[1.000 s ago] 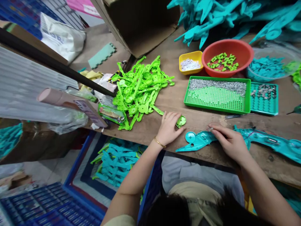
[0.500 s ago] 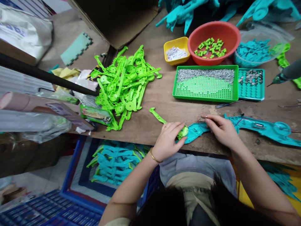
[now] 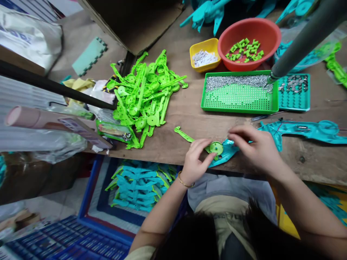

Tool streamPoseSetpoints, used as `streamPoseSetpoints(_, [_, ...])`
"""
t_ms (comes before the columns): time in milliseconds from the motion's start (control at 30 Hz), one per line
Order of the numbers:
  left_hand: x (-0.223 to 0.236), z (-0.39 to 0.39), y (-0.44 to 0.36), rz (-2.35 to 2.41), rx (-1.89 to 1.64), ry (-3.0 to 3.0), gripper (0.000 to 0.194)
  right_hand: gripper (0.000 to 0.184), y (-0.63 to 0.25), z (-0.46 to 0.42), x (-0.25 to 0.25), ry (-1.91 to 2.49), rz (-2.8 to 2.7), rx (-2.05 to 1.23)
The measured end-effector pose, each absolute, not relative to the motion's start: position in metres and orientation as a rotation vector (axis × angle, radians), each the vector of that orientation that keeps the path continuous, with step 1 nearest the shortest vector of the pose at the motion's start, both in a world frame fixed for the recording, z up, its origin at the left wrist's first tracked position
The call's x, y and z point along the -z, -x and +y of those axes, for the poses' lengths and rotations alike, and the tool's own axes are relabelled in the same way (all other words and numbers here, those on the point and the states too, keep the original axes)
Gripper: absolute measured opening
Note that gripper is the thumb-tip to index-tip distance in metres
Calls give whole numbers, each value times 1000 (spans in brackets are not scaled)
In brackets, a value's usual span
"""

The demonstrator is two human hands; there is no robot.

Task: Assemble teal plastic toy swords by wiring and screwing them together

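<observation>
A long turquoise plastic shell (image 3: 311,132) lies on the wooden bench, its middle hidden behind my right hand. At its left end (image 3: 230,153) sits a lime-green plastic arm with a round disc (image 3: 216,148), its thin part pointing up and left. My left hand (image 3: 195,159) is closed around the disc, thumb at the lower edge and fingers at the upper, pressing it against the shell. Just above the shell, my right hand (image 3: 256,150) is pinched and slightly blurred; anything between its fingertips is too small to make out. A thin dark-red wire (image 3: 280,126) lies on the shell.
Behind stand a green tray of screws (image 3: 240,108), a turquoise tray of metal bits (image 3: 295,104), a red bowl (image 3: 249,65) and a yellow dish (image 3: 204,68). A grey electric screwdriver (image 3: 298,47) hangs over the screws. Lime-green arms (image 3: 149,94) are piled left; a blue crate (image 3: 92,202) stands below.
My right hand has drawn back slightly towards the left end of the shell, and the red wire no longer shows at its fingertips. The screwdriver has swung left over the screw tray.
</observation>
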State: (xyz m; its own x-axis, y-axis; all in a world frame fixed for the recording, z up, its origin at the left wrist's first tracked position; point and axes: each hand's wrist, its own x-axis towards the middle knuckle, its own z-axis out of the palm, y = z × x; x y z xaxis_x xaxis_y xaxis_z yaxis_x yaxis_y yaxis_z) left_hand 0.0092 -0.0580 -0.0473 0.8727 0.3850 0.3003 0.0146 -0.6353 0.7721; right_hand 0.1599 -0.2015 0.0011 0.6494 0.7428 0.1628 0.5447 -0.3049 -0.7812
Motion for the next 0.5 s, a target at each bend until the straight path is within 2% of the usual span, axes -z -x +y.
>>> streamPoseSetpoints(167, [41,-45,6,407,-750,-1921,23,22,-134,-169,-9,2179,-1510,-346])
streamPoseSetpoints(267, [43,-39,15,456,-800,-1904,15,25,-126,-156,-7,2316,-1604,-327])
streamPoseSetpoints(500, [56,-29,25,525,-917,-2101,11,21,-123,-137,1,2320,-1622,-347])
